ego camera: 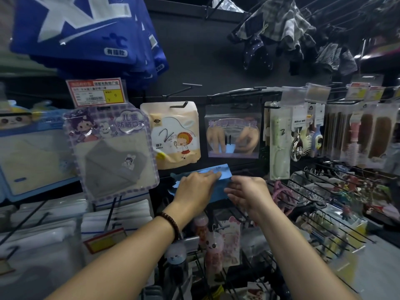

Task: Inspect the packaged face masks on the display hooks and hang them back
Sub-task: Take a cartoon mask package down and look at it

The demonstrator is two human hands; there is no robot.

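Both hands are on a blue package (pixel 216 169) in the middle of the view, just below the row of display hooks. My left hand (pixel 194 189) lies over its upper left part, fingertips curled onto the top edge. My right hand (pixel 246 192) grips its right lower side; much of the pack is hidden behind the hands. A purple-checked children's mask pack (pixel 112 152) with a grey mask hangs at left. A pale blue mask pack (pixel 32 156) hangs further left. An empty black hook (pixel 184 89) sticks out above.
A cream mirror pouch (pixel 175 135) and a clear bag (pixel 232 135) hang right above the hands. Combs and brushes (pixel 350 135) fill the hooks at right. Big blue packs (pixel 86 31) hang top left, a price tag (pixel 97 92) below them. Long wire hooks (pixel 320 195) project at lower right.
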